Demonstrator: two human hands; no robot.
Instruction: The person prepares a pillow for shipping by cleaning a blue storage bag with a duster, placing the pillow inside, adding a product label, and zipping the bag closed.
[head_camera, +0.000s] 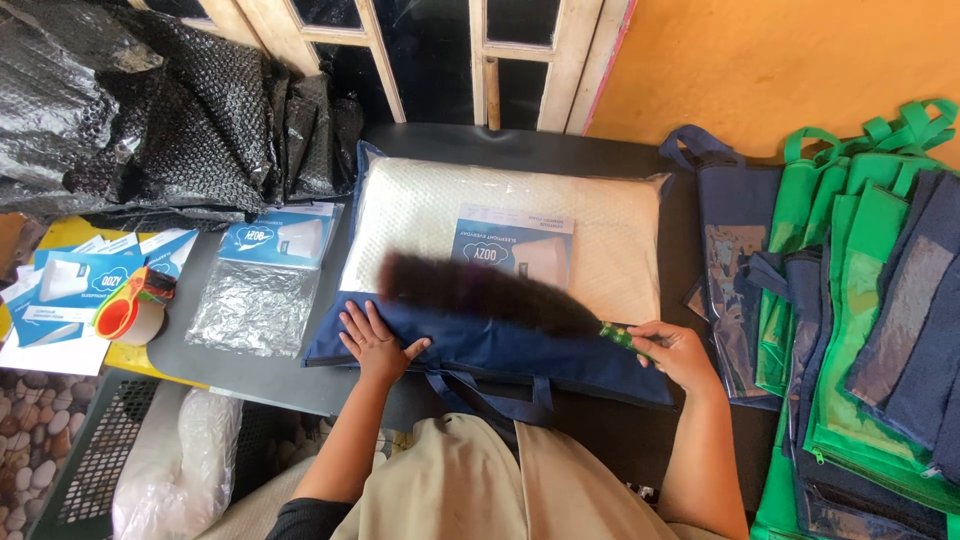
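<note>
Fingers (655, 335) grip duster (480, 292); left hand (375, 343) flat.

Head camera looks steeply down, close over the dark table (560, 150), facing the wall.

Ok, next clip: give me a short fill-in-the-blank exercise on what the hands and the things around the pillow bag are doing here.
1. The left hand lies flat on the ____ fabric of the pillow bag.
2. The right hand grips the green handle of a dark, blurred ____ lying across the pillow.
3. The tape dispenser on the left is mostly ____ in colour.
4. The stack of bags on the right is navy and ____.

Missing words: navy blue; duster brush; orange; green
</note>
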